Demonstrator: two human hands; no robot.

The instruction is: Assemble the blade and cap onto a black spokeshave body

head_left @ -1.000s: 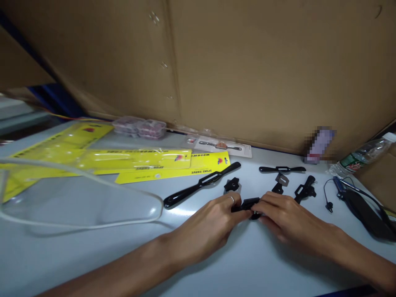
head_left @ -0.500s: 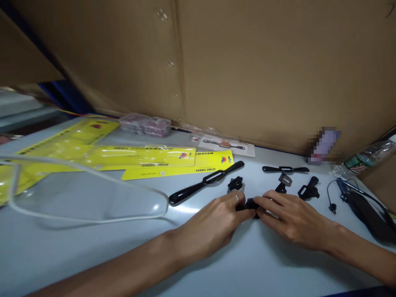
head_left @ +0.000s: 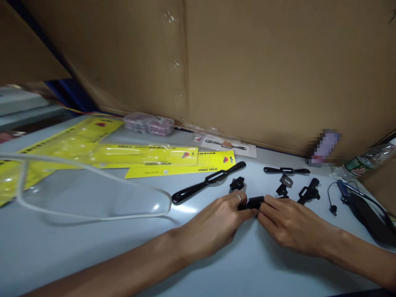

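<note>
My left hand (head_left: 218,225) and my right hand (head_left: 289,225) meet low over the table, both closed on a black spokeshave (head_left: 255,201). Only its middle shows between my fingers; the ends are hidden. Just beyond my left fingers sits a small black metal cap (head_left: 237,184). A longer black spokeshave (head_left: 193,191) lies slanted to the left of it. Past my right hand are a flat slotted blade (head_left: 286,180), a dark cap piece (head_left: 281,190), a spokeshave with a part attached (head_left: 313,191), and a thin spokeshave (head_left: 272,170) farther back.
Yellow printed cards with clear blister shells (head_left: 148,159) cover the left back. A whitish loop (head_left: 93,218) crosses the left side. Small plastic boxes (head_left: 161,126) stand against the cardboard wall (head_left: 247,74). A bottle (head_left: 360,164) and a black device with cords (head_left: 365,216) are at right.
My right fingers have drawn back from the top of the held spokeshave to its right side, so more of its middle shows. The view has shifted slightly; the loose parts have stayed put.
</note>
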